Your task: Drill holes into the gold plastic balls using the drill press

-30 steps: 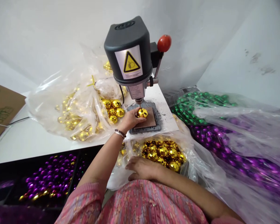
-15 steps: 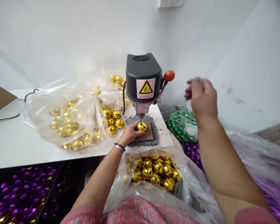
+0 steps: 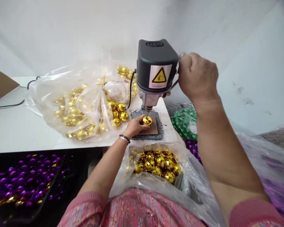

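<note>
A small drill press (image 3: 157, 66), dark grey with a yellow warning label, stands at the right end of the table. Its thin bit (image 3: 148, 113) points down at a shiny gold faceted ball (image 3: 147, 120); whether the tip has entered the ball I cannot tell. My left hand (image 3: 136, 125) grips that ball between thumb and fingers over a brown board (image 3: 151, 126) on the press base. My right hand (image 3: 197, 75) is closed around the end of the press lever (image 3: 174, 84), and its red knob is hidden inside the fist.
A clear plastic bag (image 3: 68, 82) of gold balls lies left of the press. Below the table edge, an opened bag holds more gold balls (image 3: 159, 164). Green beads (image 3: 184, 123) sit at the right, purple balls (image 3: 26, 176) at lower left. A black cord (image 3: 131, 91) hangs beside the press.
My right hand has come left from the air and closed on the lever's red knob. The left hand still holds the ball under the bit. The view has shifted slightly.
</note>
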A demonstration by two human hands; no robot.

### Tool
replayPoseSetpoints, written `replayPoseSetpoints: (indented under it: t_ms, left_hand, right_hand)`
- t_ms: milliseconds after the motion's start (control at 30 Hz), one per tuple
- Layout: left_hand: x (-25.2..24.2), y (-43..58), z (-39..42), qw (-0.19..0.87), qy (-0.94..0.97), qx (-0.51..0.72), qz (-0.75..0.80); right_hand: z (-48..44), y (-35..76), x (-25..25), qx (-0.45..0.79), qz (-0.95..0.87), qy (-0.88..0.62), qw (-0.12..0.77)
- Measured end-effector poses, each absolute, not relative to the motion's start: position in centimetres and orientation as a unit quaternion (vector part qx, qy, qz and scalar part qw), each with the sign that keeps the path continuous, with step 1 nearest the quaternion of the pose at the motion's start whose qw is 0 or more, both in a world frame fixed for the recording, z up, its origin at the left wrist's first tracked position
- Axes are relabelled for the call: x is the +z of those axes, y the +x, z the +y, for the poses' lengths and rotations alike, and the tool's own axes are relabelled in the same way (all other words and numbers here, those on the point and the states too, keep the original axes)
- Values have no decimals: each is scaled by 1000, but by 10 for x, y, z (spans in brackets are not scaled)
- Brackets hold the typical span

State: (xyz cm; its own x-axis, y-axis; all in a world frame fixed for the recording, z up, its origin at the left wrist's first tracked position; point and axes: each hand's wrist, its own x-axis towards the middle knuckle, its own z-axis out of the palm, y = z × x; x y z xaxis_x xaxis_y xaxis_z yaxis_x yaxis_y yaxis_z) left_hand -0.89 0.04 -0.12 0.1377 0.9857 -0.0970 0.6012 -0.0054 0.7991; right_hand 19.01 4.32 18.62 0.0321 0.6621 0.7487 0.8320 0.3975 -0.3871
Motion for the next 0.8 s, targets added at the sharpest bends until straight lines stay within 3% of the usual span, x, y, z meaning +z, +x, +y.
replayPoseSetpoints:
  t_ms: [233,400,800]
  left_hand:
    - [-6,-10,1,390,651,274,591]
    - [-10,-10,3,400,652,278,581]
    - [-6,-9,-1,402,637,289,591]
  right_hand:
    - [-14,191,131,-196,-646,-582,453]
    - [-22,188,100,-227,-664,-533,473]
    - [-11,188,74,-321,-648,-437,535]
